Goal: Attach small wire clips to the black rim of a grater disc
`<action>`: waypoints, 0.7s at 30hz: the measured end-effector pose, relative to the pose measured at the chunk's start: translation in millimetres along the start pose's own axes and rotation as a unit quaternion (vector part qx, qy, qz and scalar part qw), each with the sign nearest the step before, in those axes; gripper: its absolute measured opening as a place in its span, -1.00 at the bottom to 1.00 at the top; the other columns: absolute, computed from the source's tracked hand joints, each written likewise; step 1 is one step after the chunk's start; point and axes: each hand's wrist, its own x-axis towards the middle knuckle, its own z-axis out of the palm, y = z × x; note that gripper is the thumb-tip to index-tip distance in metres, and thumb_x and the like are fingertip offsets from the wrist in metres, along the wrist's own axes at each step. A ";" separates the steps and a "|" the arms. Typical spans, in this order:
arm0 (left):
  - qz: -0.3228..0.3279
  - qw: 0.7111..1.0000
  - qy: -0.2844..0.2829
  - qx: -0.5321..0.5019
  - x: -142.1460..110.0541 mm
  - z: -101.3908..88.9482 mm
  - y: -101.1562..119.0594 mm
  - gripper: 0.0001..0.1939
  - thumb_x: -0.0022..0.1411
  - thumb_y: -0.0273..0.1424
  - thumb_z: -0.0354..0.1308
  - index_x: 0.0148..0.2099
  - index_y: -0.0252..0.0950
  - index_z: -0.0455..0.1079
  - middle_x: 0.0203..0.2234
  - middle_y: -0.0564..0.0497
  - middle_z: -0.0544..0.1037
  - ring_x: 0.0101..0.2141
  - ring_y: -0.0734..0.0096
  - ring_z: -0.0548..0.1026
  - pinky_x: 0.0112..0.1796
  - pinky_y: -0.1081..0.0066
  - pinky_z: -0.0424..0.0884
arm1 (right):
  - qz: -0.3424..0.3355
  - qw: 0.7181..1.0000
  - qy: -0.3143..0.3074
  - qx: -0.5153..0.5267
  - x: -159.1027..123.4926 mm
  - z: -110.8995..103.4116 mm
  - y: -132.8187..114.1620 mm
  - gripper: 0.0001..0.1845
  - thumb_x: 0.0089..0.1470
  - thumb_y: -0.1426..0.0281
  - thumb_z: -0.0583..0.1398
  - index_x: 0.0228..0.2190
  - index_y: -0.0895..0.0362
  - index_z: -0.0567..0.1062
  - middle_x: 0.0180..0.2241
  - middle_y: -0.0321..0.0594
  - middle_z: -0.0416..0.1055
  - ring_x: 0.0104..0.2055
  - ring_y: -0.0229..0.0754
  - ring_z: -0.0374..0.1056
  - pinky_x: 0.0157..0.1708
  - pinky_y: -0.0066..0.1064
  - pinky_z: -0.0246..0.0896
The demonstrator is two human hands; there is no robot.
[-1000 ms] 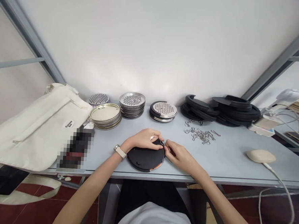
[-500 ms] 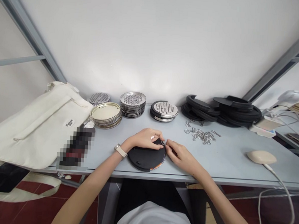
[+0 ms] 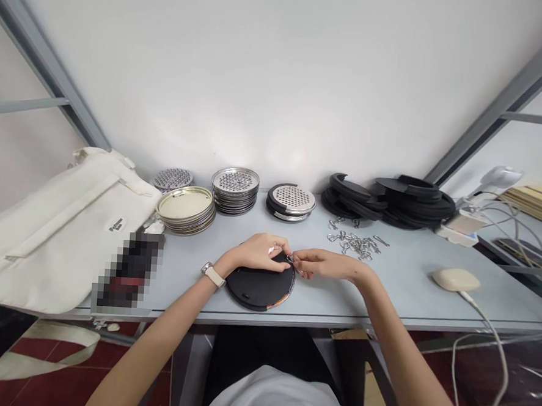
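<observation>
A round black disc [image 3: 259, 286] lies on the grey table [image 3: 385, 289] right in front of me. My left hand [image 3: 259, 251] rests curled on the disc's far edge and holds it down. My right hand [image 3: 325, 264] pinches a small metal clip [image 3: 290, 259] at the disc's upper right edge, fingers closed on it. A watch sits on my left wrist [image 3: 214, 275].
Behind stand stacks of perforated metal discs [image 3: 234, 188], gold-rimmed lids [image 3: 184, 207], an assembled disc [image 3: 290, 201] and black rings [image 3: 390, 201]. A pile of loose metal clips [image 3: 355, 242] lies right of centre. A cream bag [image 3: 58, 227] fills the left; a mouse [image 3: 455, 278] lies right.
My right hand has lifted and turned so the wrist points more to the right, still pinching at the disc's edge. The view has shifted slightly left. The left hand has stayed put.
</observation>
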 end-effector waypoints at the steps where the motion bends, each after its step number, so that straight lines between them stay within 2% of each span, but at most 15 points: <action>1: -0.002 1.000 0.001 -0.002 -0.1 0.1 0.0 -0.76 0.03 -0.25 0.19 -0.23 -0.23 0.42 -0.59 0.16 0.33 -0.50 0.52 0.29 -0.43 0.53 0.19 | 0.001 1.000 0.003 0.008 0.7 -0.4 0.8 -0.78 0.10 0.30 0.04 -0.52 0.12 0.30 -0.52 -0.35 0.24 -0.43 -0.29 0.18 -0.35 -0.44 0.12; 3: -0.001 1.000 0.000 -0.004 -0.2 0.1 -0.1 -0.76 0.03 -0.25 0.20 -0.24 -0.23 0.42 -0.59 0.16 0.34 -0.50 0.51 0.30 -0.42 0.53 0.19 | -0.014 0.999 0.030 0.011 1.3 4.9 5.2 -0.80 0.11 0.31 0.03 -0.50 0.12 0.29 -0.50 -0.36 0.24 -0.43 -0.30 0.17 -0.36 -0.45 0.11; 5: 0.003 1.000 -0.001 -0.003 -0.4 -0.3 0.4 -0.77 0.04 -0.25 0.19 -0.24 -0.23 0.42 -0.59 0.16 0.34 -0.49 0.51 0.30 -0.42 0.53 0.19 | -0.041 0.996 0.083 0.012 0.5 16.6 10.9 -0.77 0.17 0.27 -0.01 -0.47 0.11 0.27 -0.50 -0.38 0.20 -0.44 -0.30 0.13 -0.40 -0.47 0.08; 7: 0.005 1.000 -0.001 -0.005 -0.4 -1.0 1.5 -0.78 0.05 -0.26 0.19 -0.24 -0.23 0.42 -0.58 0.15 0.35 -0.49 0.51 0.30 -0.42 0.52 0.18 | -0.076 0.983 0.166 -0.013 -1.1 30.8 15.1 -0.69 0.20 0.24 -0.04 -0.52 0.11 0.21 -0.52 -0.38 0.16 -0.45 -0.30 0.09 -0.41 -0.47 0.04; 12: -0.002 1.000 -0.003 -0.016 -0.2 -2.4 4.5 -0.82 0.06 -0.29 0.17 -0.27 -0.23 0.42 -0.61 0.16 0.33 -0.51 0.52 0.27 -0.43 0.53 0.17 | -0.091 0.948 0.294 -0.085 -2.9 56.3 15.8 -0.69 0.25 0.29 -0.08 -0.53 0.10 0.16 -0.52 -0.37 0.15 -0.47 -0.28 0.11 -0.43 -0.45 0.01; 15: -0.001 1.000 -0.004 -0.019 -0.1 -2.1 4.2 -0.81 0.06 -0.28 0.18 -0.26 -0.24 0.42 -0.61 0.16 0.33 -0.52 0.52 0.26 -0.43 0.53 0.17 | -0.095 0.937 0.319 -0.103 -3.7 60.2 13.8 -0.70 0.26 0.32 -0.08 -0.52 0.09 0.14 -0.51 -0.34 0.19 -0.44 -0.26 0.14 -0.40 -0.43 0.05; 20: 0.001 1.000 -0.001 -0.011 -0.1 -2.1 3.5 -0.80 0.04 -0.30 0.18 -0.25 -0.23 0.40 -0.56 0.15 0.39 -0.47 0.50 0.32 -0.39 0.52 0.20 | -0.087 0.940 0.316 -0.092 -2.2 66.7 6.8 -0.69 0.28 0.34 -0.12 -0.50 0.09 0.19 -0.49 -0.29 0.26 -0.41 -0.23 0.19 -0.37 -0.41 0.10; 21: 0.002 1.000 0.001 -0.008 -0.1 -2.3 4.0 -0.81 0.03 -0.31 0.19 -0.26 -0.23 0.39 -0.55 0.15 0.39 -0.47 0.50 0.32 -0.40 0.52 0.19 | -0.079 0.935 0.334 -0.091 -0.8 69.0 5.4 -0.68 0.28 0.33 -0.13 -0.50 0.09 0.20 -0.48 -0.28 0.28 -0.39 -0.22 0.21 -0.35 -0.41 0.11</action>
